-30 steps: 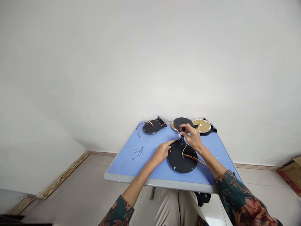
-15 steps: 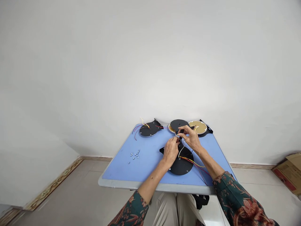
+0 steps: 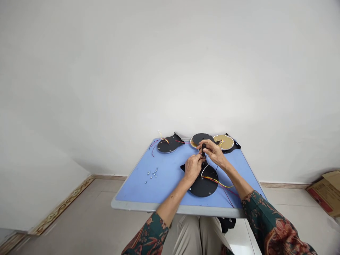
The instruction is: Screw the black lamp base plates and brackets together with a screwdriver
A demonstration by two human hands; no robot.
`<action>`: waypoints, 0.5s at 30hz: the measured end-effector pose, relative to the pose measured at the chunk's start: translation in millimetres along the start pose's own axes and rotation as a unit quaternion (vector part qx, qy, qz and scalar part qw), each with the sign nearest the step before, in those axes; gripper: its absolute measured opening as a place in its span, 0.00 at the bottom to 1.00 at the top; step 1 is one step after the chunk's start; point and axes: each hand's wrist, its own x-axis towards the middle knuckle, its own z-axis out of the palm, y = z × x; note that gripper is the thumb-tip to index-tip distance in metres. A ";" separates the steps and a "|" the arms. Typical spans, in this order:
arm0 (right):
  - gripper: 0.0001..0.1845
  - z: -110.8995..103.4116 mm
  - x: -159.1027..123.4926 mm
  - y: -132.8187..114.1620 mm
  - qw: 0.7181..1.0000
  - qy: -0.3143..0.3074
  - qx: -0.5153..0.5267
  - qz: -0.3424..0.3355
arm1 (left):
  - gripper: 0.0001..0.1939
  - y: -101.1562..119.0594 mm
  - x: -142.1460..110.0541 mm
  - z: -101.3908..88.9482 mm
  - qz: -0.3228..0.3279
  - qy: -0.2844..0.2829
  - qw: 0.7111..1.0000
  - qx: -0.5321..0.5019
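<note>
One blue-topped table (image 3: 138, 191) fills the lower middle of the frame, and a cardboard box (image 3: 325, 193) sits on the floor at lower right. On the tabletop, right of the frame's centre, lies the near black plate (image 3: 203, 187), close to the front edge; farther back are a left black plate (image 3: 170, 144), a middle plate (image 3: 203, 137) and a tan disc (image 3: 227, 142). The right hand (image 3: 214, 152) has its fingers closed around a dark screwdriver (image 3: 204, 148) standing upright over the near plate's far side. The left hand (image 3: 193, 167) is pinched up against the tool's lower end — what those fingertips hold, I can't tell. Coloured wires (image 3: 220, 183) trail rightward from the near plate — and small screws (image 3: 153, 173) lie scattered left of centre.
</note>
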 end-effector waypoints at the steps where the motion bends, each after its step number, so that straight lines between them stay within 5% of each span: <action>1: 0.14 1.8 -0.3 -1.2 0.999 0.020 -0.035 -0.004 | 0.07 0.6 -0.1 0.2 -0.003 0.003 1.000 0.003; 6: 0.09 5.9 0.6 -7.8 0.976 0.129 -0.176 -0.025 | 0.04 2.8 -0.9 1.1 -0.002 0.012 1.000 0.013; 15: 0.16 1.1 -1.0 -11.1 0.985 0.085 -0.148 0.000 | 0.05 7.6 2.0 -0.7 -0.042 0.002 0.999 0.009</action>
